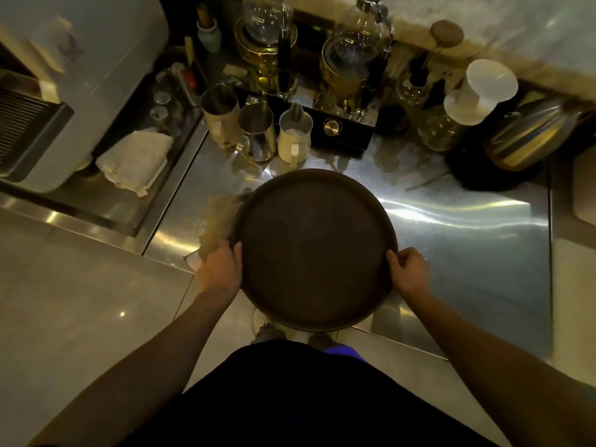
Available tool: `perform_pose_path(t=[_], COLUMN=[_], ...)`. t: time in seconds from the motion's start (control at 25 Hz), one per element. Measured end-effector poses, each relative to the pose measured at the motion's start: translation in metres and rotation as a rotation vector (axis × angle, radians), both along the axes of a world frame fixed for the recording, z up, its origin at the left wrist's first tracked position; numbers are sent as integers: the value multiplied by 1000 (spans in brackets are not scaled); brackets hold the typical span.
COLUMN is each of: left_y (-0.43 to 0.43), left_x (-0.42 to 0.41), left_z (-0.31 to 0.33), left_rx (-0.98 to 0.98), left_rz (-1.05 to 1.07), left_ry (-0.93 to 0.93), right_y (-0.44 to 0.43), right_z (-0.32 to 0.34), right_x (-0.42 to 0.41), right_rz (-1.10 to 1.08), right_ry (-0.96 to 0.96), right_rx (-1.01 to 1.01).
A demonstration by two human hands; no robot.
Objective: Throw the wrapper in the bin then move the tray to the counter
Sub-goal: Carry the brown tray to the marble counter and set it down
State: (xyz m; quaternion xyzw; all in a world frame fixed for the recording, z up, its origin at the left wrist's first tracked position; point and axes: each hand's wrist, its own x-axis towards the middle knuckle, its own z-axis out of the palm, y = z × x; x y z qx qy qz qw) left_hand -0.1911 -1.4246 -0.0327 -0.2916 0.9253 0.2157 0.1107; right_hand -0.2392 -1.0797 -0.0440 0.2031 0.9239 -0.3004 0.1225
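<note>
Gripping opposite rims, the round brown tray (314, 250) is held level by the left hand (221, 269) and right hand (409, 272), so it can be set on the steel counter (467, 246).

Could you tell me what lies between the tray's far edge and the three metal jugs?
Only bare steel counter with reflections, in the head view, between the tray and the jugs.

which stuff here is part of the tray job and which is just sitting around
Part of the job:
- round dark tray
- left hand and right hand, gripping its rim
- steel counter

Just lying about:
- three metal pitchers
- folded cloth
- kettle
- white dripper
</note>
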Motion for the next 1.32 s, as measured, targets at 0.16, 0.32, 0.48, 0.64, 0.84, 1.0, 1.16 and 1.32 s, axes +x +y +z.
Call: perform_pose_path(t=[0.16,0.32,0.48,0.64,0.84,1.0,1.16,1.32], left_y=[-3,-1,3,9,20,18,19,27], left_x=[0,-6,-19,-22,-26,-31,-29,-17], left_z=[-5,-6,-6,-5,-8,-10,-10,-6], left_rx=[6,-30,-32,37,158,180,165,136], left_rz=[-91,-151,-152,-72,50,81,87,122], left_ry=[-12,-44,-107,-109,-183,-210,-173,-66], right_y=[1,4,4,0,1,1,7,17], right_z=[-1,-2,2,-3,-8,-9,-5,0], right_x=[-5,-7,-12,-13,-13,-15,-25,-25], right_rz=[11,3,17,70,48,47,41,24], right_ry=[3,36,25,-93,-108,-128,-195,-134], right_rx=[71,113,96,0,-61,-68,-80,-82])
